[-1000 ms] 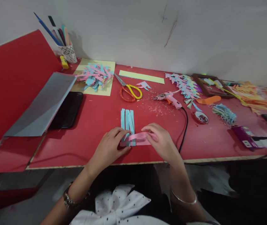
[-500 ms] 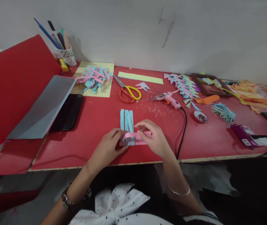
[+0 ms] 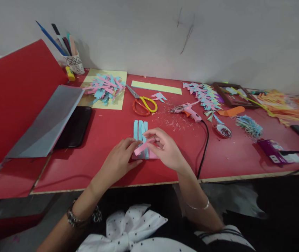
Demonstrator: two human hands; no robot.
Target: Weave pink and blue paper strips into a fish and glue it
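Observation:
Several light blue paper strips (image 3: 136, 129) lie side by side on the red table, pointing away from me, with pink paper across their near ends. My left hand (image 3: 121, 155) grips the left edge of these strips, thumb below and forefinger above. A loose pink paper strip (image 3: 144, 146) slants over the blue ones. Its upper right end is pinched in my right hand (image 3: 166, 148), whose fingers are curled and partly hide it. The right hand also covers part of the pink paper underneath.
Beyond my hands lie scissors (image 3: 145, 104), a pink glue gun (image 3: 187, 110) with a black cord, and a pile of cut strips (image 3: 106, 87). A black phone (image 3: 74, 127) and a red folder (image 3: 20, 87) are left. A purple power socket (image 3: 272, 151) sits right.
My right hand has moved left and slightly up, tilting the pink strip so that it now slants across the blue strips. My left hand stays at their left edge.

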